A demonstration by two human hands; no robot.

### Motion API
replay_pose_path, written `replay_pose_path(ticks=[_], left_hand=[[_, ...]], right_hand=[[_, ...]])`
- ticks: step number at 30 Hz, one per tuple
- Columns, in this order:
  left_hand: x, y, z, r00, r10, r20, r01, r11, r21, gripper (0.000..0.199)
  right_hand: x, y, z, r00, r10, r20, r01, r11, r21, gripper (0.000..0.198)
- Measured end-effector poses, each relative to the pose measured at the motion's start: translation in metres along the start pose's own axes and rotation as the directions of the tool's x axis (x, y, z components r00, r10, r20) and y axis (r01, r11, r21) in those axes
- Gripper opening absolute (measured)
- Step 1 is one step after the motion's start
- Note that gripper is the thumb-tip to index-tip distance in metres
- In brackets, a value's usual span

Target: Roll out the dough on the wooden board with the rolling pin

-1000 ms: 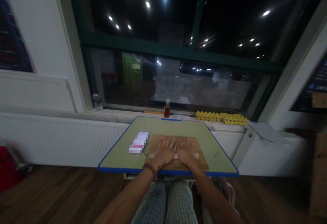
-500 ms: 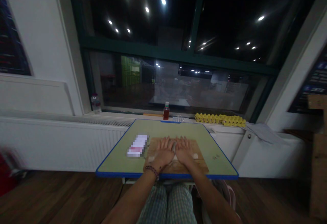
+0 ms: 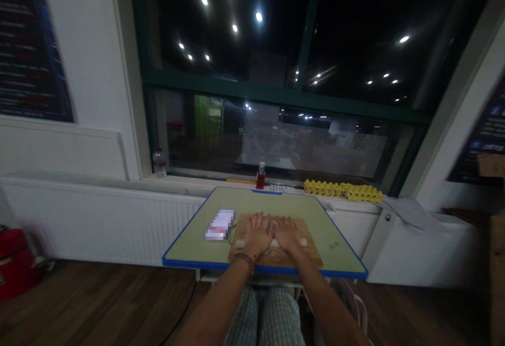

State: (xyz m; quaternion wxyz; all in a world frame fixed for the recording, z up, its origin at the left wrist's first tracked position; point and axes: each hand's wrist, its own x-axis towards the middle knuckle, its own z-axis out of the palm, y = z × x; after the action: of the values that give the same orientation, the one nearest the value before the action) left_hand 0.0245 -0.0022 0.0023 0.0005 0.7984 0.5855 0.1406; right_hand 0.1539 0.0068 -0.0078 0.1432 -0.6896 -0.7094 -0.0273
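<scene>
A: What are the person's hands doing?

B: The left hand [image 3: 258, 233] and the right hand [image 3: 286, 233] lie flat, palms down and fingers spread, side by side on a pale, long roll of dough [image 3: 271, 242]. Neither hand grips it; they press on top, and the thumbs nearly meet.

A: Where does the roll lie?

B: Crosswise on a brown wooden board [image 3: 311, 254], its two ends showing beyond the hands on either side. The board rests on a green table with a blue rim [image 3: 189, 243], toward the near edge.

A: Anything else on the table?

B: A small flat blurred item [image 3: 220, 224] lies just left of the board. A beaded bracelet [image 3: 244, 258] circles the left wrist.

A: And behind?

B: On the white sill stand a small bottle of red liquid [image 3: 260, 176], a clear plastic bottle [image 3: 159, 162] farther left, and a yellow egg tray [image 3: 342, 190] to the right, below a dark window [image 3: 276, 72].
</scene>
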Motion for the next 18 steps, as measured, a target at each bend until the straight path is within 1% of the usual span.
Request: replay_pose_path(ticks=[2, 5, 7, 9, 11, 14, 18], left_hand=[[0.006, -0.001, 0.000, 0.998, -0.047, -0.033, 0.047, 0.999, 0.000, 0.054], [0.012, -0.002, 0.000, 0.991, -0.106, -0.086, 0.106, 0.994, -0.014, 0.054], [0.015, -0.002, -0.002, 0.985, -0.133, -0.106, 0.130, 0.991, -0.034, 0.052], [0.019, -0.003, -0.003, 0.983, -0.134, -0.124, 0.129, 0.991, -0.047, 0.047], [0.024, -0.005, -0.003, 0.983, -0.107, -0.151, 0.100, 0.994, -0.049, 0.042], [0.032, -0.008, -0.001, 0.985, -0.088, -0.146, 0.081, 0.995, -0.050, 0.039], [0.041, -0.013, 0.003, 0.987, -0.096, -0.127, 0.091, 0.995, -0.041, 0.037]], right_hand=[[0.008, -0.002, -0.002, 1.000, 0.023, -0.016, -0.023, 1.000, -0.017, 0.043], [0.014, -0.003, -0.003, 0.999, -0.016, -0.034, 0.014, 0.998, -0.053, 0.039], [0.017, -0.002, -0.002, 0.997, 0.018, -0.076, -0.021, 0.999, -0.050, 0.039], [0.022, -0.002, 0.001, 0.983, 0.117, -0.139, -0.120, 0.993, -0.012, 0.041], [0.028, -0.001, 0.003, 0.959, 0.204, -0.194, -0.200, 0.979, 0.041, 0.043], [0.037, -0.001, 0.005, 0.948, 0.229, -0.222, -0.209, 0.972, 0.108, 0.040], [0.044, -0.001, 0.001, 0.954, 0.234, -0.185, -0.213, 0.969, 0.127, 0.037]])
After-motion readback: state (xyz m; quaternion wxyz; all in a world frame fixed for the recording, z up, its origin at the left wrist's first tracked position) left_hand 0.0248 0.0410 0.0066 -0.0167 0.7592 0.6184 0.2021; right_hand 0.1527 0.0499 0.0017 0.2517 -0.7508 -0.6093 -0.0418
